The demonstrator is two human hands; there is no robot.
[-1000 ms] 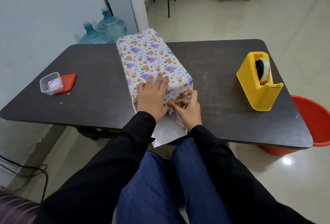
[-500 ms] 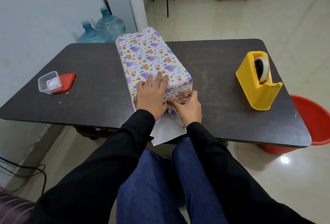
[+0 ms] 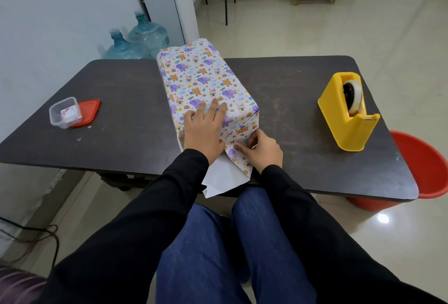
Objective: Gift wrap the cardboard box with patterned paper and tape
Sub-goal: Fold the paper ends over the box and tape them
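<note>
A long box (image 3: 201,78) covered in white paper with purple elephants and orange bears lies lengthwise on the dark table (image 3: 121,100). My left hand (image 3: 203,129) lies flat on the near end of its top, fingers straight. My right hand (image 3: 259,151) pinches the folded paper flap (image 3: 238,158) at the near right corner, low against the end face. The white underside of the loose paper (image 3: 220,177) hangs over the table's front edge. A yellow tape dispenser (image 3: 346,114) stands at the right.
A small clear tub (image 3: 65,112) with its red lid (image 3: 86,112) beside it sits at the table's left. A red bucket (image 3: 421,170) stands on the floor past the right edge. Water jugs (image 3: 135,41) stand behind the table by the wall.
My right hand has slid down the near end face, from the upper fold to the lower flap at the corner. My left hand stays flat on the top.
</note>
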